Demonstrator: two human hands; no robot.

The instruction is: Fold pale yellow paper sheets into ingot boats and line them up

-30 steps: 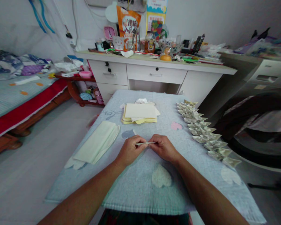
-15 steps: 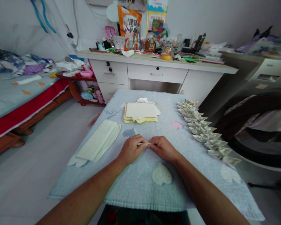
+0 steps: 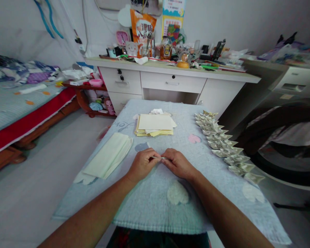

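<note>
My left hand [image 3: 144, 164] and my right hand [image 3: 177, 163] meet over the middle of the cloth-covered table [image 3: 147, 210]. Between them they pinch a small folded piece of paper [image 3: 160, 157], seen edge-on and mostly covered by the fingers. Beyond the hands lies a stack of cream and yellow paper [image 3: 155, 122]. Left of my left hand rests a pile of long pale green paper [image 3: 107, 155]. Along the table's right side runs a row of folded paper boats [image 3: 220, 138], set close against one another.
A white desk [image 3: 173, 77] crowded with jars, a bag and a clock stands behind the table. To the right is a front-loading washing machine [image 3: 294, 82] with cloth in its opening. A bed [image 3: 28, 100] and a low red shelf [image 3: 85, 88] are at the left.
Both hands stay at nearly the same spot, still pinching the folded paper. Their fingers have shifted slightly along it. The papers and boats have not moved.
</note>
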